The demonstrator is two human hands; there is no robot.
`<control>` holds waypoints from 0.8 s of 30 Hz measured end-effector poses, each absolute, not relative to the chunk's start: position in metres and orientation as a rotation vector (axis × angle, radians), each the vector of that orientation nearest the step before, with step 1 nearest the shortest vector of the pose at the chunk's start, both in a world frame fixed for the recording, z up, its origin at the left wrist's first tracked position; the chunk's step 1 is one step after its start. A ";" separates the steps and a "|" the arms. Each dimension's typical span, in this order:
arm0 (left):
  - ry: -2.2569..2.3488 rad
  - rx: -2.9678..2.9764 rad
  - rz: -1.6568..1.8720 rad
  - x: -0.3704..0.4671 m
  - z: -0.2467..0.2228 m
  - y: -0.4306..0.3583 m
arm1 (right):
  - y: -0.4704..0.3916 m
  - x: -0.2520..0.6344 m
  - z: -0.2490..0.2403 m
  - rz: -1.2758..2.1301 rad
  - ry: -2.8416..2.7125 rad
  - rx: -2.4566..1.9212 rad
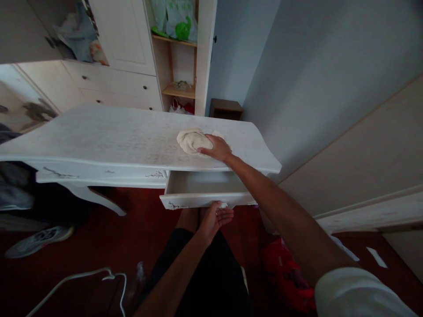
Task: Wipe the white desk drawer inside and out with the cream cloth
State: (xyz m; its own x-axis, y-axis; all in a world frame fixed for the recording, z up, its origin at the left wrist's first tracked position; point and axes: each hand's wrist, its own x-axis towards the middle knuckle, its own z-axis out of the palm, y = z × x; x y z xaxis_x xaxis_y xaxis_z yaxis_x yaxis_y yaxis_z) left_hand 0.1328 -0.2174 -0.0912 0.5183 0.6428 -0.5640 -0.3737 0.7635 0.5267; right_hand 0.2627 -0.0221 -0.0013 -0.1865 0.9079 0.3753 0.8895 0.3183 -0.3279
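Observation:
A crumpled cream cloth (191, 141) lies on the white tabletop (109, 127), towards its right half. My right hand (216, 147) grips the cloth from above, fingers and thumb pressed into it. Below the table's front edge, a white drawer (175, 200) is pulled out, and the part of its inside that shows is bare. At the middle of the drawer front, my left hand (214, 220) holds the small white knob (224, 205) between thumb and fingers, palm turned upward. Grey smudges mark the tabletop left of the cloth.
White cabinets (115, 83) and a shelf unit (178, 90) with bags stand behind the table. A wall (313, 79) rises on the right. On the floor are a shoe (39, 242), a white cable-like loop (86, 273) and a red bag (287, 273).

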 end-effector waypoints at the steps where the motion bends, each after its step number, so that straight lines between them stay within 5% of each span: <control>1: 0.824 0.352 0.622 0.132 -0.092 -0.228 | -0.022 0.263 -0.002 0.048 -2.080 -1.588; 24: 0.836 0.221 0.585 0.104 -0.141 -0.346 | -0.028 0.258 -0.001 0.007 -2.049 -1.612</control>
